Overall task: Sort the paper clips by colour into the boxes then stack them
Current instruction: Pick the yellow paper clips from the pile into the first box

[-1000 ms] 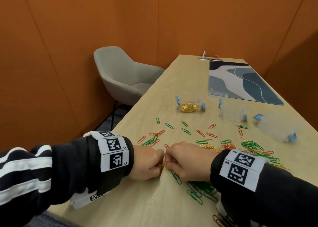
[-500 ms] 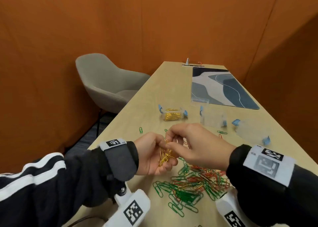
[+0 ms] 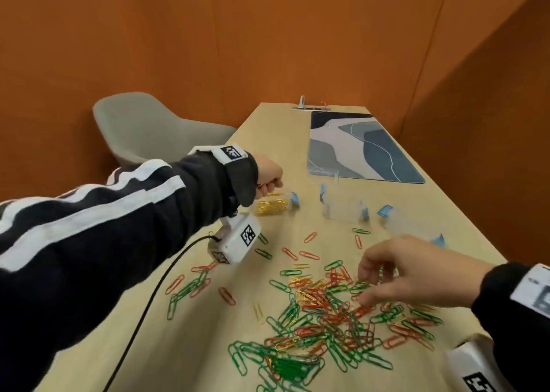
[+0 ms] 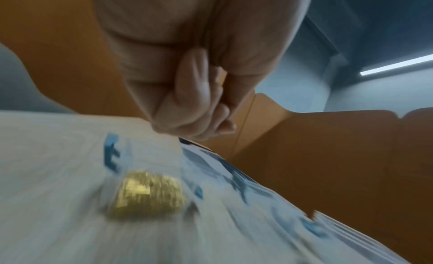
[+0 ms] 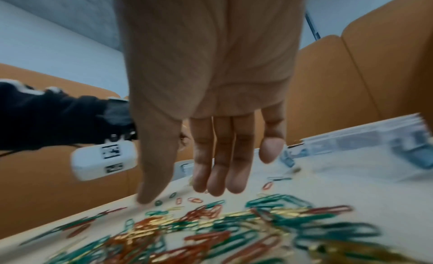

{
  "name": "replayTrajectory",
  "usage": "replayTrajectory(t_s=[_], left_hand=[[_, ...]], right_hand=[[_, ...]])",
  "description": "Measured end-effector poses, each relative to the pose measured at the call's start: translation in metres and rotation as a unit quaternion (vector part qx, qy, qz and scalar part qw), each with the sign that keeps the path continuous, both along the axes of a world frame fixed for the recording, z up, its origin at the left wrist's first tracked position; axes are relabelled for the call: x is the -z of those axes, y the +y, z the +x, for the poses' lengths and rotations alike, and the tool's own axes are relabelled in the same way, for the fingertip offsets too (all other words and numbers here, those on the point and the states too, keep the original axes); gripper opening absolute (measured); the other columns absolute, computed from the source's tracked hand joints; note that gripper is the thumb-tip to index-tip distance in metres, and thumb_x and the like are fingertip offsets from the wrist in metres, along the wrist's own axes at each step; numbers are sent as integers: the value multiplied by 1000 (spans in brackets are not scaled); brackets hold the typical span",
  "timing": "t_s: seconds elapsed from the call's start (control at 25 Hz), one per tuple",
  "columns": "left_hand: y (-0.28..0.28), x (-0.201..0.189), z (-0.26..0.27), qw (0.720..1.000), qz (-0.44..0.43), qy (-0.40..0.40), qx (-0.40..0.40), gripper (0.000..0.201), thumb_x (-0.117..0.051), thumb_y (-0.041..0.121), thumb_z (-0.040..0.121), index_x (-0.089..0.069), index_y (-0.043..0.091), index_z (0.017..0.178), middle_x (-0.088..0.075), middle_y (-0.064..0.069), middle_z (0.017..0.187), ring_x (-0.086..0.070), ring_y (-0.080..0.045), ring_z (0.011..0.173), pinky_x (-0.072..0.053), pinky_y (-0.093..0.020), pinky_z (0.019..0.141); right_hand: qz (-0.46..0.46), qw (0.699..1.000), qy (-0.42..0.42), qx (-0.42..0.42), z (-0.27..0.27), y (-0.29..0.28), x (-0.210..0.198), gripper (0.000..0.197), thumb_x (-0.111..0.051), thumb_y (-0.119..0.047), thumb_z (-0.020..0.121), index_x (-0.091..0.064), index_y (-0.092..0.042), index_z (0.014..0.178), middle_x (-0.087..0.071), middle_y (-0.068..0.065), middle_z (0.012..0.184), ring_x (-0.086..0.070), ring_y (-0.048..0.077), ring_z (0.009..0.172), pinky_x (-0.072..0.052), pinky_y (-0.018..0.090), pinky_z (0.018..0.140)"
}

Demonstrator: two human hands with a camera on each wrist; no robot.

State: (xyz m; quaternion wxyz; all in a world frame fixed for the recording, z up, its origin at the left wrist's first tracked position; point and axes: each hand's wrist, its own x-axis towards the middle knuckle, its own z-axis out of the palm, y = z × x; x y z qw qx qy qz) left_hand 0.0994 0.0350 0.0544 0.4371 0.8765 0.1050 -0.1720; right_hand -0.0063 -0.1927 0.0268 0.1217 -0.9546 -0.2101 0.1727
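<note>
Many paper clips (image 3: 330, 317) under right hand (image 3: 413, 275).

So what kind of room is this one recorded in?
Probably a small office meeting booth: orange padded wall panels, a long wooden table with a desk mat, and a grey shell chair.

Bare table (image 3: 276, 141) lies open beyond the three boxes (image 3: 345, 210); nearer, the mixed clip heap (image 3: 327, 317) and a black cable (image 3: 154, 290) clutter the way.
</note>
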Motion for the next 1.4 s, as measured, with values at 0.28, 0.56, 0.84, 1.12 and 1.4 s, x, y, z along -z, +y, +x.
replayTrajectory(t_s=[0.28,0.56,0.84,1.12,1.4], left_hand=[[-13,8,34,976,162,-132,54,25,-43,24,98,-63,10,103,-62,-3,91,-56,-15,77,-45,-25,69],[5,16,-66,956,176,-47,229,12,-71,18,79,-71,19,91,-71,1,82,-63,-9,69,-53,-19,67],[11,52,-113,924,220,-28,312,22,-81,20,68,-75,22,89,-64,20,69,-56,7,62,-49,-14,80],[12,64,-122,895,273,-90,341,11,-62,23,86,-66,17,94,-60,8,86,-47,-1,67,-36,-8,62],[6,64,-117,895,262,-211,294,26,-38,21,98,-58,21,115,-46,2,105,-46,-11,96,-34,-18,89]], right_hand=[[-91,990,102,25,2,-35,-1,56,-87,-54,45,-59,-31,87,-62,-7,86,-51,3,65,-38,15,57],[-11,998,51,-27,0,-12,23,37,-86,-27,61,-61,-28,88,-57,-11,77,-47,-1,58,-39,15,57],[68,994,-39,-80,-15,12,17,28,-75,-43,72,-67,-31,95,-58,-14,89,-56,8,82,-49,29,78],[27,991,-72,-107,-9,47,32,32,-63,-40,84,-64,-27,114,-58,-7,111,-54,11,98,-46,27,87],[52,988,-139,-44,-13,44,32,13,-57,-32,89,-67,-28,96,-63,-9,93,-57,13,90,-47,26,80]])
